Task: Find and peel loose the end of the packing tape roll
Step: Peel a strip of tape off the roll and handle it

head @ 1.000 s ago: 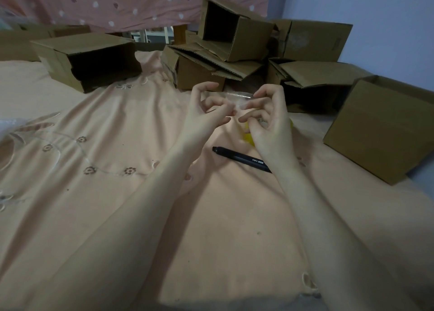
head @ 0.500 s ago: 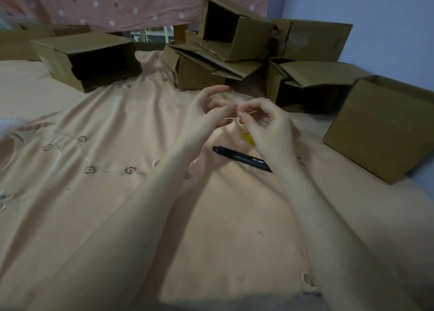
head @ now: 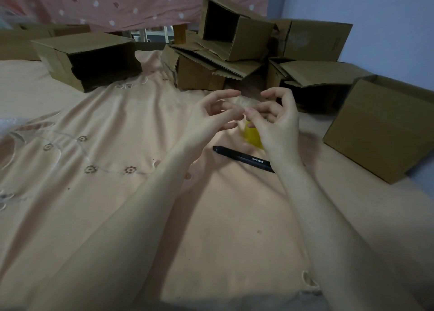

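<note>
A clear strip of tape [head: 249, 103] stretched between the left hand [head: 212, 118] and right hand [head: 273, 122], both pinching it above the bed [head: 117, 216]. The yellow tape roll [head: 252, 134] sat half hidden behind. A black pen [head: 242, 157] marked "deli" lay near cardboard boxes [head: 234, 40].

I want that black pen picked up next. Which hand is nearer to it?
Right. The right hand is just above the pen, its wrist covering the pen's far end. The left hand is farther off, up and to the left.
</note>
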`<state>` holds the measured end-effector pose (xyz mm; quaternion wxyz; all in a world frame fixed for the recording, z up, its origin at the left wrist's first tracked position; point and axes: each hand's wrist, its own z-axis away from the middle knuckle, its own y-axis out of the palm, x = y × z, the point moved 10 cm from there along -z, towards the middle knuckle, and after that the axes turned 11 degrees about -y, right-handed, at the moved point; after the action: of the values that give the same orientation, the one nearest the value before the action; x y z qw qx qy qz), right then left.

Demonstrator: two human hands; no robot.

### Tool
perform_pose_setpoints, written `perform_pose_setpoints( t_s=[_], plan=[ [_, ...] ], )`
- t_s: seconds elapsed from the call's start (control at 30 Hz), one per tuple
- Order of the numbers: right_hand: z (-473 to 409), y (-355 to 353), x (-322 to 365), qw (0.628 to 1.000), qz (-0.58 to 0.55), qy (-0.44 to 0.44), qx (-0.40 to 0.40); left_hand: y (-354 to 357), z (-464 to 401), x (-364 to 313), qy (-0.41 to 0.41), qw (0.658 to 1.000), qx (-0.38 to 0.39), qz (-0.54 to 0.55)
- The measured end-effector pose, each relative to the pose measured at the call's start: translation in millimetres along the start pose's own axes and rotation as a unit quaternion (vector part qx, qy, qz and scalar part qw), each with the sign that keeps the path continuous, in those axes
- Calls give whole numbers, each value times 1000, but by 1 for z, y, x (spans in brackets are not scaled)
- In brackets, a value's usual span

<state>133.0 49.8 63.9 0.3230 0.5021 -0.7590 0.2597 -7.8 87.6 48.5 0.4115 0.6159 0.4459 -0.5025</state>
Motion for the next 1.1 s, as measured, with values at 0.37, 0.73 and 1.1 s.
perform_pose_setpoints(
  t_s=[0.37, 0.73, 1.1],
  plan=[
    [1, 9, -11, 998, -26, 59, 25, 4, -1, 0, 19, 998, 14, -51],
    [4, 5, -18, 994, -59, 97, -4, -8, 1, -6, 43, 997, -48, -40],
    [7, 8, -23, 970, -187, 150, -35, 7, 3, -8, 73, 994, -2, -77]
  ],
)
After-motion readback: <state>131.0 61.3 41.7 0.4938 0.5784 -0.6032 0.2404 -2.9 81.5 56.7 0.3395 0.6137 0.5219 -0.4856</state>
